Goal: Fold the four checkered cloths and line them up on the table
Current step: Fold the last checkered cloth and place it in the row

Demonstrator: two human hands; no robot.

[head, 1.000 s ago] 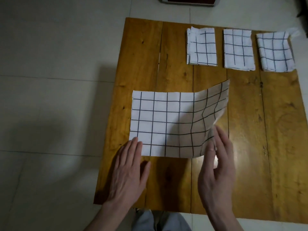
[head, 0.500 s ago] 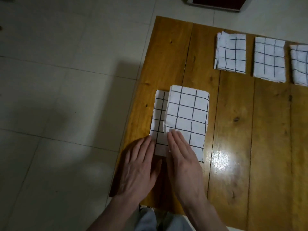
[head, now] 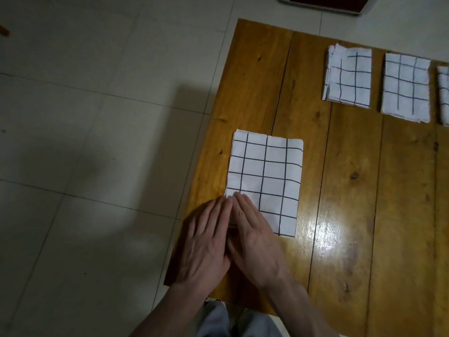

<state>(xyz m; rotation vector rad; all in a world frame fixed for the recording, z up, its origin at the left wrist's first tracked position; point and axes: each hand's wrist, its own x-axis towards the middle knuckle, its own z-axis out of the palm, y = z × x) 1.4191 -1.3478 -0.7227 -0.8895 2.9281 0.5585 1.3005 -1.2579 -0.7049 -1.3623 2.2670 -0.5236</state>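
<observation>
Pressing flat-fingered, left hand (head: 206, 242) and right hand (head: 255, 239) sit side by side on the near left corner of the white black-grid half-folded cloth (head: 264, 181), likely to crease the fold. Its long axis runs near-to-far along the brown plank table (head: 352, 215), near the left edge. Far right, three smaller folded checkered cloths (head: 348, 76) lie in a row, long axes likewise.

Pale tiled floor (head: 85, 117) left of table, dark red, white-edged object (head: 325, 2) at top edge, grey trousers (head: 233, 322) below.
</observation>
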